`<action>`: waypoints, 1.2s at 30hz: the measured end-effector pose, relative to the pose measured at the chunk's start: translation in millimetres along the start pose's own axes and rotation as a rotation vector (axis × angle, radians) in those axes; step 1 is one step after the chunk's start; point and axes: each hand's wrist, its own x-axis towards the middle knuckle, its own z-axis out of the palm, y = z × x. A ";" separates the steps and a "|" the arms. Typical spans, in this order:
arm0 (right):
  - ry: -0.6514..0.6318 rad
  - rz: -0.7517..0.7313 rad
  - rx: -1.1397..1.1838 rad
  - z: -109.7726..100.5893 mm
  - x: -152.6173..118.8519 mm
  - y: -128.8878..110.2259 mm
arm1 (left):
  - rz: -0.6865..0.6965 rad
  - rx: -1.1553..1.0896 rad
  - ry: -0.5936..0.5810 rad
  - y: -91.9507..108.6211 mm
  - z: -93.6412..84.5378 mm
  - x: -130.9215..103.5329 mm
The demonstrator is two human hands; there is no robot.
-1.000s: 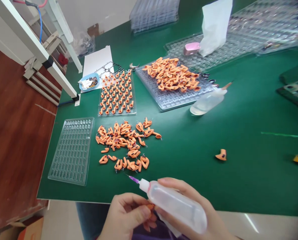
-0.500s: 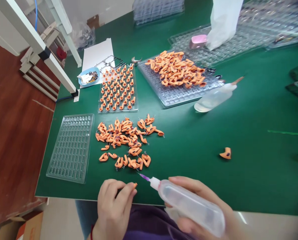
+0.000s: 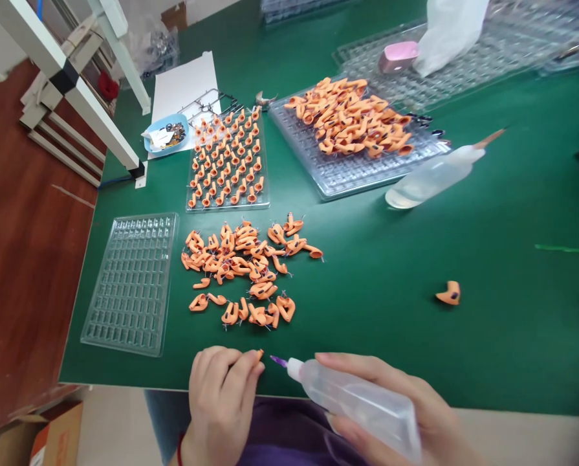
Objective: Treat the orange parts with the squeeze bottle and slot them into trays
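Observation:
Near the table's front edge my left hand (image 3: 224, 395) pinches a small orange earbud shell (image 3: 259, 355); only its tip shows past the fingers. My right hand (image 3: 396, 395) is wrapped round a translucent squeeze bottle (image 3: 357, 401) with a white cap and a purple needle tip (image 3: 278, 361). That tip points left, a short gap away from the held shell. Just beyond the hands lies a loose pile of orange earbud shells (image 3: 240, 259), several with thin wires sticking out. One single shell (image 3: 450, 293) lies apart on the right.
An unfilled clear tray (image 3: 124, 285) lies at left. Behind the pile, another tray (image 3: 227, 208) holds upright shells in rows. Stacked trays (image 3: 328, 188) carry a heap of shells, with a second bottle (image 3: 427, 178) beside them. A blue dish (image 3: 185, 147) and a pink box (image 3: 398, 57) are farther back.
The bottle in my right hand has shifted slightly left and lies flatter, its tip now a little lower and level with the shell. The view has also moved a little.

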 end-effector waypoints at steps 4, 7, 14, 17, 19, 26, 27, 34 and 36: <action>0.008 0.000 -0.016 -1.1 0.5 0.8 | 0.004 -0.006 -0.008 -0.3 -0.1 0.2; -0.024 -0.017 -0.031 -1.6 0.3 0.8 | 0.004 -0.008 -0.007 -0.3 0.0 0.1; 0.015 0.024 -0.021 2.4 -1.7 -0.2 | 0.011 -0.009 -0.013 -0.8 0.3 -0.2; 0.010 0.023 -0.017 2.9 -2.0 -0.3 | 0.014 -0.014 -0.012 -1.2 0.4 -0.9; 0.003 0.015 -0.024 1.8 -1.6 0.5 | 0.010 -0.012 -0.014 -1.3 0.9 -1.6; -0.051 -0.041 0.009 -7.2 2.3 3.7 | 0.002 -0.035 0.007 -2.0 2.2 -2.0; -0.051 -0.025 0.072 -7.4 3.3 2.4 | -0.005 -0.054 0.004 -1.6 1.5 -1.7; -0.069 -0.024 0.261 4.0 16.5 -17.0 | -0.003 -0.306 -0.040 11.1 -9.3 4.6; -0.084 -0.003 0.281 7.6 18.1 -19.3 | 0.013 -0.352 -0.047 14.9 -11.5 6.3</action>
